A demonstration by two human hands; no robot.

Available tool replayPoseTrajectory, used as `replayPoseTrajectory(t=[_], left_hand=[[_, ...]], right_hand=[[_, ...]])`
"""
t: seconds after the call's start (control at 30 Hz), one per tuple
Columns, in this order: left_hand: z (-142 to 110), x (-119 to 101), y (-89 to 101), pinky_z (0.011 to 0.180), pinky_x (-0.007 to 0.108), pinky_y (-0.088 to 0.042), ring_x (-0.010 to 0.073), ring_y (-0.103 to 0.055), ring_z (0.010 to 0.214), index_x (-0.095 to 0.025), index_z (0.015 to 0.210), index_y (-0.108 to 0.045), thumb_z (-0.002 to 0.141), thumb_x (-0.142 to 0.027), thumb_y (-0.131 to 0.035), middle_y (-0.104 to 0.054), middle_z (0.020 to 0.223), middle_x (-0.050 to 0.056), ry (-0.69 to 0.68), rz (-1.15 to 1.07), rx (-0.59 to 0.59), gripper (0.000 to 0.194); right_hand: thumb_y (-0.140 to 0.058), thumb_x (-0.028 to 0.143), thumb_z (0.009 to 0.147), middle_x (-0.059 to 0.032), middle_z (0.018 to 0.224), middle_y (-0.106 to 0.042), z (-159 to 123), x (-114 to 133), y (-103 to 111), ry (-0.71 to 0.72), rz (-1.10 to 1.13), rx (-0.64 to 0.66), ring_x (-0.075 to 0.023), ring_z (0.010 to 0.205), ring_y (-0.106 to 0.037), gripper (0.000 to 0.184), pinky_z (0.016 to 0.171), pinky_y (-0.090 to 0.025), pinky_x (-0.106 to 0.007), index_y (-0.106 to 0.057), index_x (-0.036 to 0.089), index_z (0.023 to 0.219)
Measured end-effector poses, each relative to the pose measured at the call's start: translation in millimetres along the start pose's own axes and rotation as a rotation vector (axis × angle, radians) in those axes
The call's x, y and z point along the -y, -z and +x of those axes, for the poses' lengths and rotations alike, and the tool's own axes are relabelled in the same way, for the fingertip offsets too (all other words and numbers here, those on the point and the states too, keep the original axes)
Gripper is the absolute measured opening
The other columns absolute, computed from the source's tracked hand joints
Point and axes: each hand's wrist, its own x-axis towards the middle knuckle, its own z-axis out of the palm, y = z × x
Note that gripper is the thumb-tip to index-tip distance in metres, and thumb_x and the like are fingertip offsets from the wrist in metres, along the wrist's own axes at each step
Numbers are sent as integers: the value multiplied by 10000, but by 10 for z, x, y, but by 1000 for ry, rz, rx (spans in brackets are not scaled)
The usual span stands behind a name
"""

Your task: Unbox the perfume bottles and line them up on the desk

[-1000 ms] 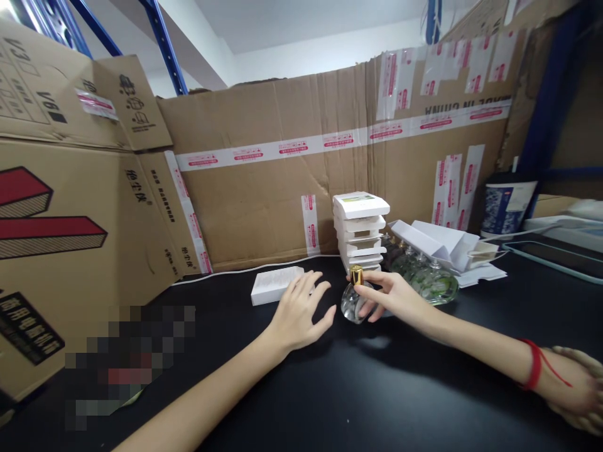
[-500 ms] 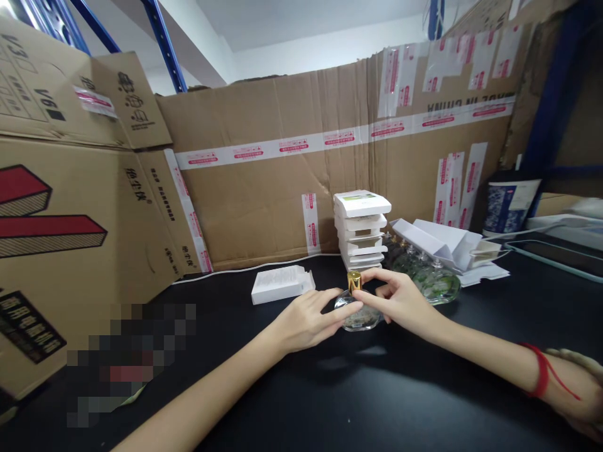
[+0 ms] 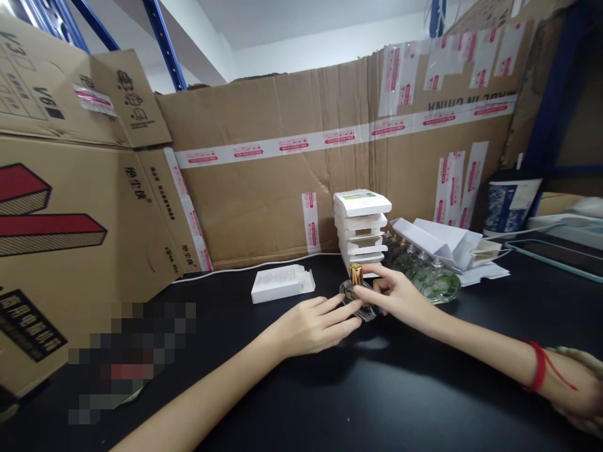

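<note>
A clear glass perfume bottle [image 3: 365, 310] with a gold cap [image 3: 357, 274] is between my two hands, low over the black tabletop [image 3: 358, 402]. My right hand [image 3: 400, 295] pinches the cap between thumb and index finger. The fingers of my left hand [image 3: 320, 324] press together against the front of the glass and cover part of it. Left of the bottle lies a white carton [image 3: 280, 283] with its end flap open. Behind it rises a stack of white cartons [image 3: 361, 226].
Several green-tinted glass bottles [image 3: 433, 282] stand at right, under folded white cardboard pieces [image 3: 436, 242]. Farther right are a blue-and-white cup [image 3: 511, 204] and a phone [image 3: 560, 256]. Cardboard walls [image 3: 259, 201] enclose the back and left. A pixelated patch covers the lower left.
My left hand has moved right from beside the white carton onto the bottle. The bottle has turned, while my right hand stays at its gold cap.
</note>
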Motion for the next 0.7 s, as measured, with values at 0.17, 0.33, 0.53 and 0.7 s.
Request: replayPoseTrajectory(t=[0.17,0.33,0.53,0.7], left_hand=[[0,0,-45,815,292,-485,204,-568,1039,-141,1059,-529,875,-202,-442,-608,1130,100,206,-5,-72,212],[6,6,-50,820,317,-489,203,-572,992,-139,1021,-525,875,-244,-439,-592,1106,110,395,-35,-67,200],[7,4,-45,794,332,-490,204,-575,944,-150,960,-529,879,-310,-425,-591,1052,96,488,-87,-22,208],[-19,21,-80,812,324,-480,198,-576,946,-151,929,-541,884,-353,-427,-583,1076,90,509,-132,38,237]], right_hand=[[-606,448,726,-6,703,-579,0,-4,-12,71,-117,-29,-125,601,-522,452,428,-390,-198,-569,167,1077],[-538,412,799,-63,1042,-613,13,-49,-17,138,-46,28,-184,941,-572,392,738,-502,-289,-530,197,1126],[-456,444,855,-53,1252,-519,32,-164,-36,194,47,95,-195,1176,-463,422,1025,-352,-369,-442,244,1226],[-497,452,832,-49,1146,-575,29,-128,-36,168,92,134,-191,1070,-529,377,968,-404,-356,-484,237,1141]])
